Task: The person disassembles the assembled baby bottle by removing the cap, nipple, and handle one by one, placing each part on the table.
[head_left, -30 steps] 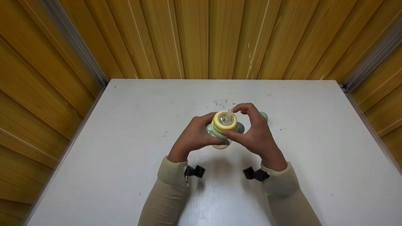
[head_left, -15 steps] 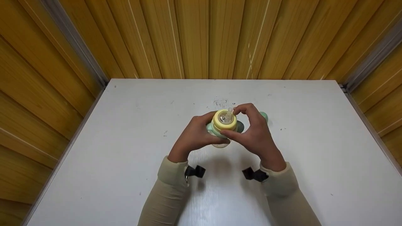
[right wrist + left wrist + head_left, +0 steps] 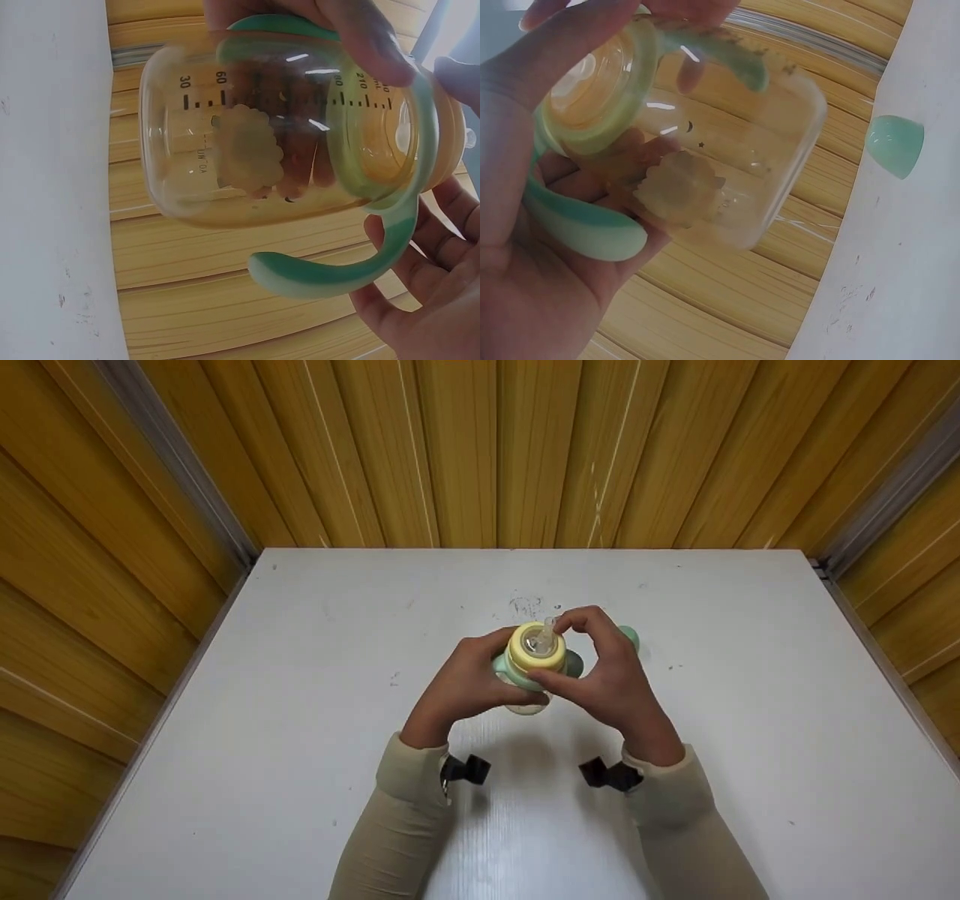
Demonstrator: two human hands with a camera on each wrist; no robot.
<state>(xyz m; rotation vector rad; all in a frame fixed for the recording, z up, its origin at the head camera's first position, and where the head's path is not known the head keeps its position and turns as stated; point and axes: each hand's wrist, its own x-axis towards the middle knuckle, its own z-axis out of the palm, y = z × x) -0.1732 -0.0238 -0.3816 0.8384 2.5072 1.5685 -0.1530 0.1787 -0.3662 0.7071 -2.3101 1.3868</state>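
Baby bottle [image 3: 537, 662] is up off the white tabletop [image 3: 300, 712], roughly mid-board, both hands on it. Left hand [image 3: 469, 679], from 9 o'clock: grip wrapped round the body below the collar, thumb across the 6 o'clock side. Right hand [image 3: 619, 679], from 3 o'clock: grip closed round the top, thumb on the yellow collar [image 3: 516, 645] near 6 o'clock, curled forefinger by the teat [image 3: 547, 638] at about 1 o'clock.

Head view gives me mostly the top: collar, clear teat, a bit of base below the left thumb. Wrist views give the rest. Right wrist shows the see-through body [image 3: 180, 157] with a black scale [image 3: 223, 99], 30 and 60 readable, plus a pale scalloped picture. Left wrist shows a tiny moon and star instead. Both catch green curved handles [image 3: 315, 276], only stubs from overhead.

Contents: looking through the amber-tinted wall I get fingers and wood panels [image 3: 697, 319] behind; small specks near the base, can't tell if drops or print.

Green dome cap [image 3: 895, 145] sits on the tabletop at 2 o'clock from the bottle. Overhead, the right hand part-covers it; left wrist has it in plain sight. Inside of it hidden.
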